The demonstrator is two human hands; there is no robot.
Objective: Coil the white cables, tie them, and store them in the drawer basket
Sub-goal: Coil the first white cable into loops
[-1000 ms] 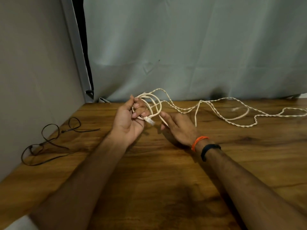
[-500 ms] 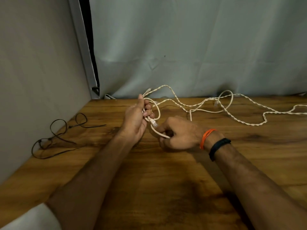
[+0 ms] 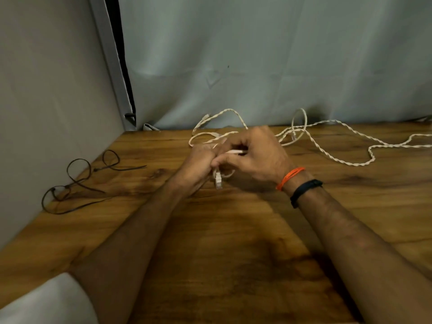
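Observation:
A white twisted cable trails across the back of the wooden table toward the right edge. Its near end is gathered into small loops between my hands at the table's middle. My left hand grips the loops from the left, and a clear plug hangs below its fingers. My right hand covers the loops from the right and pinches a strand of the same cable between thumb and fingers. More loops rise behind both hands. No drawer basket is in view.
Black cable ties lie looped on the table's left side near a grey wall. A pale curtain hangs behind the table's back edge.
My right hand has moved up and left over the coil, closing against my left hand. The plug now hangs down below my left fingers. The trailing cable has shifted a little.

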